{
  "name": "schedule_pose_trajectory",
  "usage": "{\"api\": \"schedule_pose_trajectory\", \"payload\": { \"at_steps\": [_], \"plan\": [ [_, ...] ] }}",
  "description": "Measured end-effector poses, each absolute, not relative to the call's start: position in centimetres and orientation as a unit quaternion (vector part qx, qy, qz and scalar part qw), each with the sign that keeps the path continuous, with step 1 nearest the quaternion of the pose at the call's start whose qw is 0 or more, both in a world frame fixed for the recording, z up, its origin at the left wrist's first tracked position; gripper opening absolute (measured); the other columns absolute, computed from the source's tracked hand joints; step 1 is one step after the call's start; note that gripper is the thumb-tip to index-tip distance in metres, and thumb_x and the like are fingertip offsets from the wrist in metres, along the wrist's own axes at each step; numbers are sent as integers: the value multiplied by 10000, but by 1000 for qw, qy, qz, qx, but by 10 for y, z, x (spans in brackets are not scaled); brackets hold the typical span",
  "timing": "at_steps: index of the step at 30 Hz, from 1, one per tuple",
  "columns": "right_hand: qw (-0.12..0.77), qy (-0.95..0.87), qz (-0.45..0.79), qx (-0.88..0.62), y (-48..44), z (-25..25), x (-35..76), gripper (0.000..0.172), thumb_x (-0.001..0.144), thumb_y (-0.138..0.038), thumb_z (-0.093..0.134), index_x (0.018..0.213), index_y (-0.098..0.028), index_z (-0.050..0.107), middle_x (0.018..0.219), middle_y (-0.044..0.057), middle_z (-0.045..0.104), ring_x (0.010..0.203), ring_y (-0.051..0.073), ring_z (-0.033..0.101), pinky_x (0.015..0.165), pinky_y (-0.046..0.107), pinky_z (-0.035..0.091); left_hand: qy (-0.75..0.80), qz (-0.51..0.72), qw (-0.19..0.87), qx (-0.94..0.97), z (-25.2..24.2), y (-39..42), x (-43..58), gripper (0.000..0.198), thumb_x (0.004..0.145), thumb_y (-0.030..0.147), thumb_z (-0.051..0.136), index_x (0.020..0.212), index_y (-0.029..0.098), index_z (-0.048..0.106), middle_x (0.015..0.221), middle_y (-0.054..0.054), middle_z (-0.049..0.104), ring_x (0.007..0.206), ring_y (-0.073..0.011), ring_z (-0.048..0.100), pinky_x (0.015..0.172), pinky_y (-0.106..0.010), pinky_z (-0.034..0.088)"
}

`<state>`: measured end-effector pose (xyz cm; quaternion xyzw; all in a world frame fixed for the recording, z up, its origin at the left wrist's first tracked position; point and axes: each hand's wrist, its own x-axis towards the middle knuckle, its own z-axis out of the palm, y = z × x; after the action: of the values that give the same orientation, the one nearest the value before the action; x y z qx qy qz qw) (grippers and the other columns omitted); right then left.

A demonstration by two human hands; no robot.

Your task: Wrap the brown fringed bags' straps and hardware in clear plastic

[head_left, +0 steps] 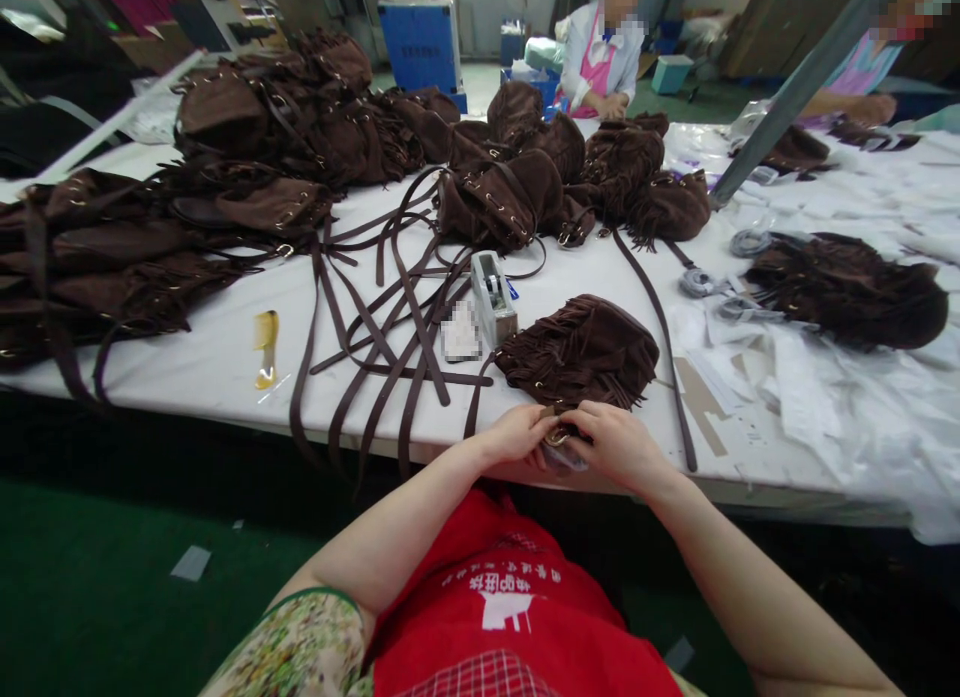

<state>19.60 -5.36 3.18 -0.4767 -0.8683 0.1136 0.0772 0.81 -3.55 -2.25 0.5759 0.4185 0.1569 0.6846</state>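
Close to the table's front edge, a dark brown fringed suede bag (577,349) lies on its side. Just in front of it my left hand (523,437) and my right hand (611,439) come together, fingers closed. Between them shows a gold-coloured metal clasp (557,436) on what looks like the end of the bag's strap. Both hands pinch this strap end, which the fingers partly cover. Clear plastic wrap (566,461) hangs beneath the fingers. A grey tape dispenser (495,302) stands beside the bag, touching or nearly so.
Brown bags (285,127) are heaped at the back and left. Loose straps (390,347) cross the table left of the dispenser. A yellow comb (265,349) lies further left. At right are another fringed bag (855,287), white wrapping (825,427) and a slanting pole (795,87). Two people work opposite.
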Motion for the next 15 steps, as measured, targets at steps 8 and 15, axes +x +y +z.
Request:
{"api": "schedule_pose_trajectory", "payload": {
  "at_steps": [8, 15],
  "plan": [
    [79, -897, 144, -411, -51, 34, 192, 94, 794, -274, 598, 847, -211, 644, 817, 16, 636, 766, 158, 585, 681, 258, 381, 438, 187, 700, 532, -26, -39, 3, 434, 899, 531, 387, 894, 138, 572, 534, -13, 625, 500, -165, 624, 543, -269, 495],
    [46, -894, 113, -431, -52, 28, 187, 98, 792, -261, 614, 853, -210, 672, 843, 38, 671, 820, 186, 610, 722, 273, 399, 416, 189, 725, 516, -26, -35, 5, 345, 881, 451, 478, 945, 134, 594, 547, 1, 626, 489, -155, 621, 533, -258, 501]
  ]
}}
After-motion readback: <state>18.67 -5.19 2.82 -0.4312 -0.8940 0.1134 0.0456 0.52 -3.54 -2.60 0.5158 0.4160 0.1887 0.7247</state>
